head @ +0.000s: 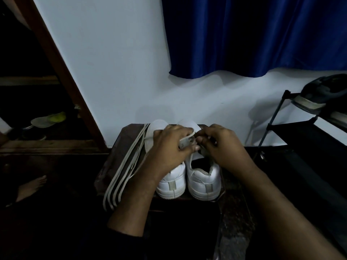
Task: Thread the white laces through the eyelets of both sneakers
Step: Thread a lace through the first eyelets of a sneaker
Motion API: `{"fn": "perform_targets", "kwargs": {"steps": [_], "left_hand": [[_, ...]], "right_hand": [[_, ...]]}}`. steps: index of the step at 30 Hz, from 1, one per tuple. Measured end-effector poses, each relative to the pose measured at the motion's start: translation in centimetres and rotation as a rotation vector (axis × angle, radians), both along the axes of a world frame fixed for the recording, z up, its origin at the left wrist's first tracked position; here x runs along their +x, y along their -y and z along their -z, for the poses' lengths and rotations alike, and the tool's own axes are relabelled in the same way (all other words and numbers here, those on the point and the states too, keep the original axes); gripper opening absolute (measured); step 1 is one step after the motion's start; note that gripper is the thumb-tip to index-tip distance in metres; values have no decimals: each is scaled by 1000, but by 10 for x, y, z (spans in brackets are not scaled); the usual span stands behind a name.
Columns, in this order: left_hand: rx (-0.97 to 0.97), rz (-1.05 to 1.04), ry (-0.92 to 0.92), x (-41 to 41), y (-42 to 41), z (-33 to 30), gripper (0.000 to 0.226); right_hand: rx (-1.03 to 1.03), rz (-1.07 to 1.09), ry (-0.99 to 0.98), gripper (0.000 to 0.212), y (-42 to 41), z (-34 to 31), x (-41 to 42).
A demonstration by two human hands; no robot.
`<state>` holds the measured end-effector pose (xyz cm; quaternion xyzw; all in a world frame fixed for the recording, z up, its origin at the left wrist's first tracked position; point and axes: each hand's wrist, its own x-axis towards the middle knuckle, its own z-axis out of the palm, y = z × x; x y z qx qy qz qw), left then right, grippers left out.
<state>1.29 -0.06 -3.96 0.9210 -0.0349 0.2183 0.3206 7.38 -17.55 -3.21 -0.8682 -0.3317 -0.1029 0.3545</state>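
Dim room, pale wall (116,72), blue curtain (253,34) above your hands. Your left hand (170,145) and right hand (220,145) meet over the two white leather sneakers (203,182), pinching a white flat lace (187,136); spare white laces (122,177) lie left, black shoe rack (300,132) right.

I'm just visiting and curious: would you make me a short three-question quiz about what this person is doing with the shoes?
1. True or false: the pair of white leather sneakers stands with heels toward the camera.
2. The loose bundle of white flat laces lies on which side of the sneakers? A) left B) right C) on top of them
3. Fill in: the left hand and right hand meet over the sneakers, pinching a white ____.

Key
1. True; the heel tabs face the camera, on the dark wooden stool.
2. A.
3. Lace; which eyelet it enters is hidden.
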Motion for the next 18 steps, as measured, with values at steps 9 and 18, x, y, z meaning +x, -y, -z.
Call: {"fn": "perform_targets", "kwargs": {"steps": [9, 18], "left_hand": [[-13, 75, -92, 2, -2, -3, 29], [-53, 121, -149, 0, -3, -8, 9]], "right_hand": [[49, 177, -209, 14, -7, 8, 7], [110, -65, -266, 14, -3, 3, 1]]}}
